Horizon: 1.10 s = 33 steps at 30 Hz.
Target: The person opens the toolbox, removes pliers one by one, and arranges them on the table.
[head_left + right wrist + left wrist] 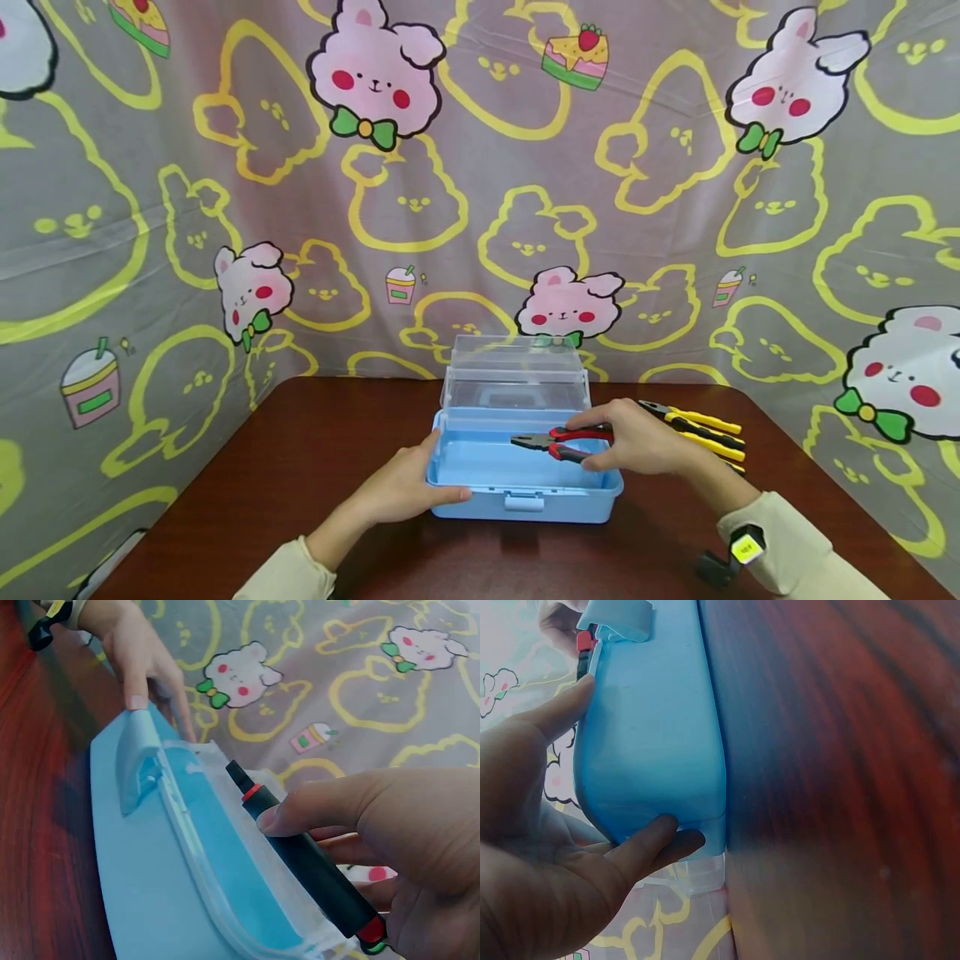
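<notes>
A light blue toolbox (480,504) stands on the table with its clear lid (517,354) raised at the back. My left hand (405,487) grips its left front corner, thumb on the front rim and fingers along the left side. Over the box's tray, my right hand (637,437) holds combination pliers (532,442) by their red and black handles. The pliers' metal nose points left, and their handles are spread apart. In the right wrist view, the thumb lies on one dark handle of the pliers (307,870).
Several yellow and black handled pliers (708,429) lie on the brown table (300,467), right of the box and partly behind my right forearm. A patterned curtain (480,275) hangs behind the table and along both sides.
</notes>
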Motion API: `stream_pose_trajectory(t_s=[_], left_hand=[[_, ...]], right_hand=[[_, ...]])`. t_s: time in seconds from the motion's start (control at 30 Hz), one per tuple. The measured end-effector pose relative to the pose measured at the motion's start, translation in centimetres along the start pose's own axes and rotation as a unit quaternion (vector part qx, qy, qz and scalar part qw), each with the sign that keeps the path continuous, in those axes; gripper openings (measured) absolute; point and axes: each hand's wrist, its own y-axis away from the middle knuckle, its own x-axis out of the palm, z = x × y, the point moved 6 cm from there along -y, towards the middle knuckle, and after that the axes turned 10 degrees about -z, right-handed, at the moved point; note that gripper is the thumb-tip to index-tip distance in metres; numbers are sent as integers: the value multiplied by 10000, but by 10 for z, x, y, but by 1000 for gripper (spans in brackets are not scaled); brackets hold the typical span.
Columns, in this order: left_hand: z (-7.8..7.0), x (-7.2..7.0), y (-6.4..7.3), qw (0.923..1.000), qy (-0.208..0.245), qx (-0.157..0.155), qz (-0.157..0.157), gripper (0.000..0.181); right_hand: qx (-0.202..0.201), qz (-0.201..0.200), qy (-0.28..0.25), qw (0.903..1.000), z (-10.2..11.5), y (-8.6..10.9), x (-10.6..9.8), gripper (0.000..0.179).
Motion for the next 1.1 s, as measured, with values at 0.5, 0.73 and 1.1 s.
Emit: stream_pose_trajectory(t_s=[0.5, 0.73, 1.1], left_hand=[[-1, 0, 0, 10000, 5, 48, -10, 119], [-1, 0, 0, 10000, -2, 23, -18, 119], [-4, 0, 0, 9995, 264, 169, 7, 116]], right_hand=[[362, -858, -258, 9953, -39, 48, -42, 48], [869, -888, -585, 9905, -66, 67, -49, 49], [1440, -1097, -142, 9834, -114, 87, -50, 54]])
